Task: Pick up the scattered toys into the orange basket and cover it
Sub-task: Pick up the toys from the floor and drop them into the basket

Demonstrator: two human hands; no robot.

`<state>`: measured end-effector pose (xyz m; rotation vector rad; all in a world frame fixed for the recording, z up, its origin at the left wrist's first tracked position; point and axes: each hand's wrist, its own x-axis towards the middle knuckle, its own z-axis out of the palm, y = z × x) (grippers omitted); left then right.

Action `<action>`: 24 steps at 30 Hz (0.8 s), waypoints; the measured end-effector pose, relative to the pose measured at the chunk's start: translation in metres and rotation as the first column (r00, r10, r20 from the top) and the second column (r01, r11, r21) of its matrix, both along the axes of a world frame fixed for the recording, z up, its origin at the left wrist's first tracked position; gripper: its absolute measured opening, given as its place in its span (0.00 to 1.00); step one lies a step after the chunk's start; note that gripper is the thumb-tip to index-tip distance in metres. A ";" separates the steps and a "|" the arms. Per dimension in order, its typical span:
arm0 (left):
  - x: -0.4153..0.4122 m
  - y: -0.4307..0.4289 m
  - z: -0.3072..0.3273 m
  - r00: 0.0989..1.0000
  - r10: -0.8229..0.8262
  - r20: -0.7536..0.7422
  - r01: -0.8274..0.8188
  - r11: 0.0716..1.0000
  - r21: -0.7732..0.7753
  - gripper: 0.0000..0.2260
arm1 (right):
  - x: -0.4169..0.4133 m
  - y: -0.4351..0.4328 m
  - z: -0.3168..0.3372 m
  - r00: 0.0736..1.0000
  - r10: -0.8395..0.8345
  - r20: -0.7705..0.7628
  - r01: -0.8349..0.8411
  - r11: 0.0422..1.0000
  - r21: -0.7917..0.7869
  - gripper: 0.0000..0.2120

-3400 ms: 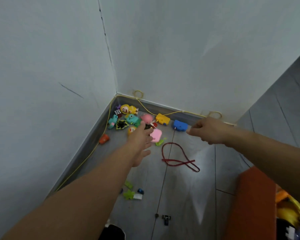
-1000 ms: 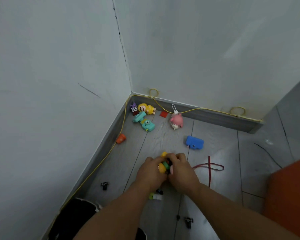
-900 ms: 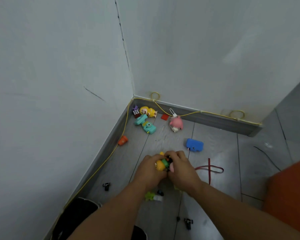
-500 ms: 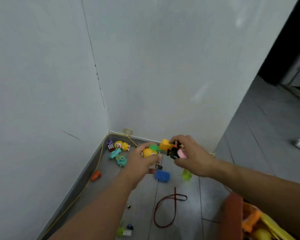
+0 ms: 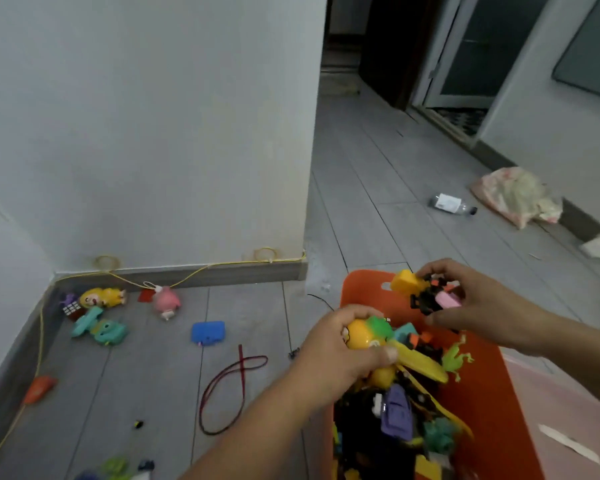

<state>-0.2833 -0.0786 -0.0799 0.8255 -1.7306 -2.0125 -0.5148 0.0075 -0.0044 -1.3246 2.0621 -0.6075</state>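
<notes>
Both hands hover over the orange basket (image 5: 482,396), which stands on the floor (image 5: 361,174) uncovered and heaped with toys; the left hand (image 5: 340,351) is curled round a yellow-and-green round toy (image 5: 366,332) above the basket's near-left rim; the right hand (image 5: 478,308) pinches a cluster above its far rim: a yellow block (image 5: 406,282), a black toy (image 5: 426,301) and a pink piece (image 5: 447,301); inside the basket lie a green frog (image 5: 458,358) and a purple car (image 5: 397,414); scattered left of the basket are a red cord (image 5: 234,382), a blue toy (image 5: 208,332), a pink pig (image 5: 167,302), teal toys (image 5: 101,329), a yellow figure (image 5: 101,297) and an orange toy (image 5: 39,389).
</notes>
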 end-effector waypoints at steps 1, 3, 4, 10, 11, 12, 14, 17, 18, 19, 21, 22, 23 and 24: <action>-0.010 0.006 -0.007 0.999 -0.022 0.049 0.024 0.998 -0.061 0.23 | -0.006 0.002 -0.003 1.000 -0.013 0.002 0.013 1.000 0.014 0.28; -0.024 0.015 -0.018 0.991 -0.055 0.122 0.072 0.988 -0.140 0.32 | -0.013 0.002 -0.004 1.000 -0.026 0.007 0.025 0.999 0.021 0.28; -0.029 0.018 -0.022 0.987 -0.075 0.144 0.097 0.983 -0.153 0.37 | -0.017 0.002 -0.004 0.999 -0.035 0.009 0.035 0.999 0.025 0.29; -0.029 0.021 -0.030 0.987 -0.126 0.103 0.129 0.991 -0.025 0.43 | -0.023 0.001 -0.004 0.997 -0.028 0.068 0.018 0.990 0.138 0.30; -0.025 0.019 -0.028 0.988 -0.119 0.097 0.120 0.993 -0.003 0.41 | -0.023 0.001 -0.004 0.998 -0.024 0.062 0.016 0.991 0.133 0.29; -0.021 0.016 -0.024 0.989 -0.113 0.098 0.113 0.994 0.012 0.40 | -0.022 0.000 -0.005 0.998 -0.027 0.060 0.019 0.991 0.129 0.26; -0.004 0.002 -0.016 0.988 -0.048 0.148 0.055 0.998 -0.040 0.36 | -0.017 -0.007 -0.009 0.998 0.003 0.062 -0.010 0.994 0.112 0.21; 0.023 -0.022 0.001 0.965 -0.005 0.263 0.067 0.971 -0.229 0.32 | -0.014 -0.009 -0.006 0.998 0.034 0.059 -0.038 0.997 0.072 0.22; 0.043 -0.034 0.006 0.954 0.048 0.296 0.032 0.965 -0.259 0.31 | -0.002 -0.019 -0.005 0.997 0.073 0.035 -0.075 0.995 0.062 0.24; 0.062 -0.043 0.010 0.942 0.082 0.325 0.011 0.961 -0.276 0.31 | 0.010 -0.029 -0.002 0.994 0.110 0.002 -0.110 0.993 0.047 0.26; 0.106 -0.063 0.016 0.903 0.146 0.405 0.002 0.939 -0.345 0.31 | 0.038 -0.055 -0.004 0.973 0.231 -0.010 -0.230 0.973 0.026 0.33; 0.128 -0.072 0.016 0.865 0.169 0.472 0.035 0.919 -0.394 0.32 | 0.055 -0.067 -0.007 0.954 0.300 -0.021 -0.299 0.954 0.037 0.35; 0.151 -0.080 0.017 0.813 0.187 0.551 0.084 0.900 -0.429 0.33 | 0.077 -0.079 -0.008 0.924 0.380 -0.046 -0.377 0.924 0.068 0.34; 0.176 -0.087 0.017 0.752 0.205 0.626 0.125 0.889 -0.441 0.35 | 0.102 -0.091 -0.008 0.879 0.472 -0.073 -0.462 0.878 0.123 0.33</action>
